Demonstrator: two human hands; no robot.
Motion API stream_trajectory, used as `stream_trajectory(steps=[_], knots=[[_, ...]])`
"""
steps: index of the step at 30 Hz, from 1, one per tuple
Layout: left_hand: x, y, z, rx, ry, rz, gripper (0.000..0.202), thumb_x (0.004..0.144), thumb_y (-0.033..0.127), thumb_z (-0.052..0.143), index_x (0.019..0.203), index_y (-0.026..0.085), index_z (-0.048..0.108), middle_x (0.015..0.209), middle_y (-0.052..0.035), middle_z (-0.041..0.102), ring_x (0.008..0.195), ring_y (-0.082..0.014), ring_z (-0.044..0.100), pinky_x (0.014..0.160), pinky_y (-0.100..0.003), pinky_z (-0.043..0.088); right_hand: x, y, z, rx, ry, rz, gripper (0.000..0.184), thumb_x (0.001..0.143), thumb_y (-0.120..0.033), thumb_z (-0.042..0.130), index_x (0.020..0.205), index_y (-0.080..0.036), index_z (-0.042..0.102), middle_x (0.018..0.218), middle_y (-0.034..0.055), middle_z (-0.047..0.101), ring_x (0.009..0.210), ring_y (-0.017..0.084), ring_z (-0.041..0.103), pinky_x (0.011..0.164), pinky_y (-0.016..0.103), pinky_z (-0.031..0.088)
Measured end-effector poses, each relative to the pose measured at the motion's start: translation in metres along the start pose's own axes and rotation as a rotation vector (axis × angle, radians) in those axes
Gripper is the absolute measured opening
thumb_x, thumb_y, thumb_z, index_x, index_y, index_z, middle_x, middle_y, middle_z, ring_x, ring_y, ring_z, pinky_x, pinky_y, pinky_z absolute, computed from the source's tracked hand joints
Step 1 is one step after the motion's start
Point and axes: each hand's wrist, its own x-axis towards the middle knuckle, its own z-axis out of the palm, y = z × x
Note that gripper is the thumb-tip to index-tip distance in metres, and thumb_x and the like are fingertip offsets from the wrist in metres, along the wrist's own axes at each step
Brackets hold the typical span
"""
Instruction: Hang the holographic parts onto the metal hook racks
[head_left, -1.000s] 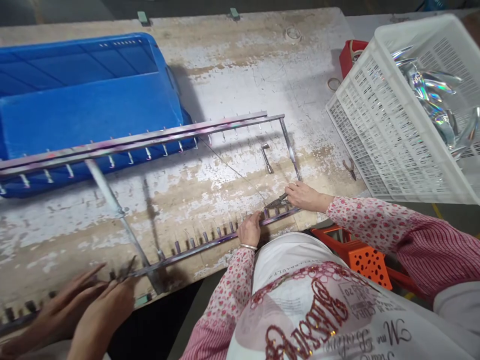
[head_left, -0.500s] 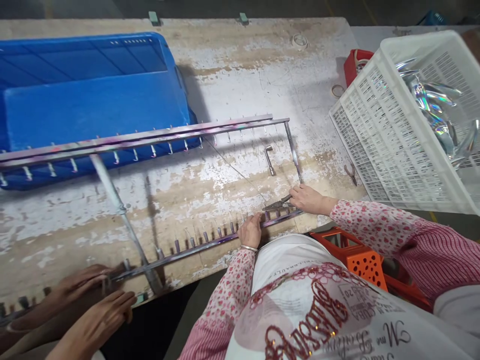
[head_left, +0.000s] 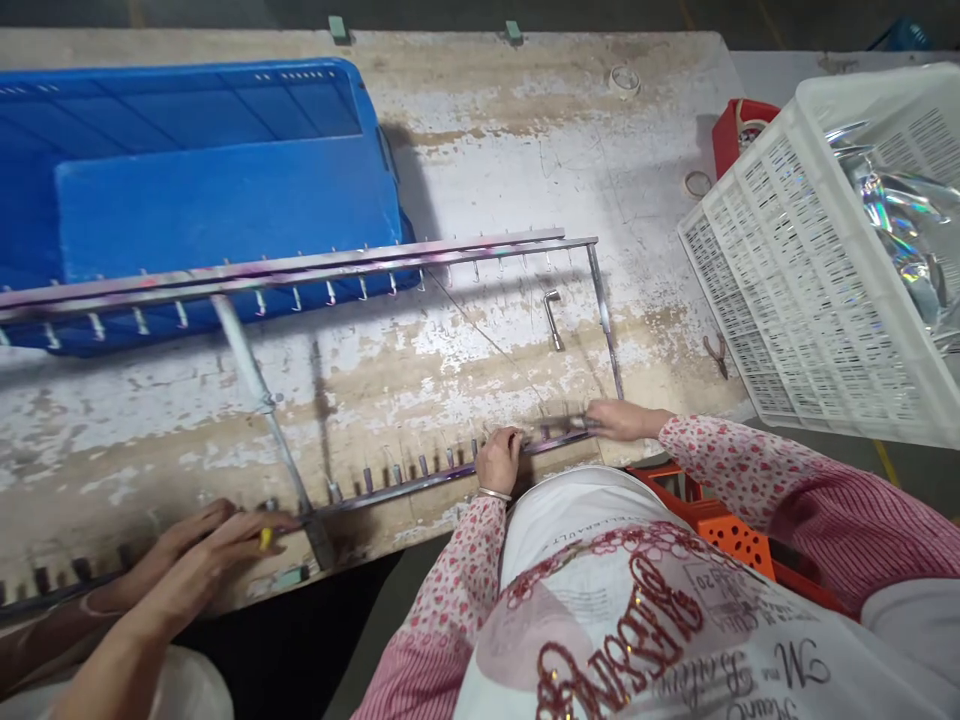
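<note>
A long metal rack (head_left: 405, 490) lies along the table, its lower bar close to my body and set with several short pegs (head_left: 423, 464). My left hand (head_left: 498, 464) is closed at this bar, fingers curled on it; its fingertips may pinch a peg, but that is hidden. My right hand (head_left: 621, 419) grips pliers (head_left: 564, 424), blurred by motion, just above the bar's right end. Wire hooks (head_left: 330, 292) hang along the rack's upper bar (head_left: 480, 250).
A blue bin (head_left: 232, 205) stands behind the rack. To the right are a white basket (head_left: 757, 260) of shiny pieces, a red box (head_left: 739, 130) and small pliers (head_left: 716, 355). An L-shaped wrench (head_left: 553, 320) lies inside the rack. Another person's hands (head_left: 217, 550) work at left.
My right hand has swung the pliers slightly down toward the bar, and they are now blurred. My left hand stays at the bar. The other person's hands have shifted. The view has moved slightly.
</note>
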Motion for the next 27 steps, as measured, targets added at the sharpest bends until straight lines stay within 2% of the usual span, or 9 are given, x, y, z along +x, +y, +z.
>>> stream_trajectory(steps=[3, 6, 9, 13, 16, 19, 24, 27], knots=[[0.002, 0.004, 0.001, -0.014, 0.006, -0.028, 0.022, 0.094, 0.029, 0.049, 0.098, 0.021, 0.068, 0.097, -0.0058, 0.070, 0.090, -0.0183, 0.064, 0.079, -0.027, 0.045, 0.002, 0.002, -0.018, -0.219, 0.149, 0.137, 0.019, 0.091, -0.022, 0.053, 0.100, -0.012, 0.066, 0.099, 0.0127, 0.062, 0.089, 0.018, 0.059, 0.077, 0.025, 0.043], [0.000, 0.007, 0.000, -0.068, 0.044, -0.008, 0.021, 0.094, 0.026, 0.048, 0.099, 0.019, 0.067, 0.096, -0.0066, 0.070, 0.088, -0.0177, 0.063, 0.080, -0.027, 0.045, -0.002, 0.001, -0.027, -0.269, 0.142, 0.091, 0.023, 0.095, -0.029, 0.051, 0.099, -0.014, 0.067, 0.099, 0.0121, 0.062, 0.093, 0.019, 0.059, 0.078, 0.026, 0.044], [-0.006, 0.002, -0.007, -0.118, 0.128, -0.003, 0.021, 0.093, 0.026, 0.048, 0.103, 0.016, 0.064, 0.094, -0.0081, 0.068, 0.086, -0.0178, 0.062, 0.083, -0.029, 0.046, -0.002, -0.006, -0.020, -0.240, 0.143, 0.024, 0.023, 0.095, -0.030, 0.051, 0.100, -0.014, 0.067, 0.104, 0.0119, 0.061, 0.095, 0.020, 0.059, 0.080, 0.027, 0.045], [-0.017, -0.016, -0.023, -0.033, 0.287, -0.102, 0.022, 0.093, 0.032, 0.048, 0.104, 0.016, 0.060, 0.090, -0.0091, 0.062, 0.088, -0.0209, 0.060, 0.083, -0.032, 0.046, 0.007, -0.014, -0.004, -0.172, 0.173, 0.037, 0.022, 0.095, -0.028, 0.050, 0.100, -0.014, 0.066, 0.104, 0.0116, 0.061, 0.097, 0.020, 0.060, 0.084, 0.029, 0.046], [-0.021, -0.030, -0.031, 0.037, 0.356, -0.159, 0.026, 0.091, 0.034, 0.051, 0.108, 0.015, 0.057, 0.098, -0.0114, 0.060, 0.094, -0.0233, 0.059, 0.083, -0.033, 0.047, 0.012, -0.016, 0.001, -0.145, 0.195, 0.058, 0.024, 0.096, -0.029, 0.048, 0.099, -0.013, 0.066, 0.102, 0.0115, 0.061, 0.096, 0.020, 0.060, 0.085, 0.030, 0.047], [-0.019, -0.038, -0.031, 0.066, 0.325, -0.165, 0.026, 0.088, 0.033, 0.055, 0.107, 0.016, 0.057, 0.100, -0.0111, 0.061, 0.094, -0.0237, 0.060, 0.079, -0.033, 0.046, 0.013, -0.017, 0.000, -0.129, 0.214, 0.064, 0.025, 0.097, -0.031, 0.047, 0.098, -0.014, 0.066, 0.103, 0.0114, 0.061, 0.094, 0.020, 0.060, 0.083, 0.030, 0.047], [-0.012, -0.039, -0.029, 0.077, 0.239, -0.225, 0.016, 0.086, 0.033, 0.059, 0.091, 0.019, 0.064, 0.089, -0.0067, 0.067, 0.085, -0.0217, 0.062, 0.072, -0.030, 0.044, 0.013, -0.025, -0.002, -0.153, 0.250, -0.001, 0.024, 0.096, -0.029, 0.050, 0.101, -0.014, 0.067, 0.106, 0.0122, 0.062, 0.099, 0.021, 0.059, 0.085, 0.031, 0.046], [-0.012, -0.040, -0.031, 0.022, 0.210, -0.235, 0.019, 0.087, 0.033, 0.059, 0.094, 0.019, 0.069, 0.091, -0.0070, 0.072, 0.083, -0.0213, 0.065, 0.072, -0.030, 0.045, 0.016, -0.034, -0.002, -0.247, 0.277, -0.045, 0.022, 0.092, -0.027, 0.055, 0.105, -0.014, 0.068, 0.114, 0.0135, 0.061, 0.105, 0.023, 0.056, 0.088, 0.034, 0.044]])
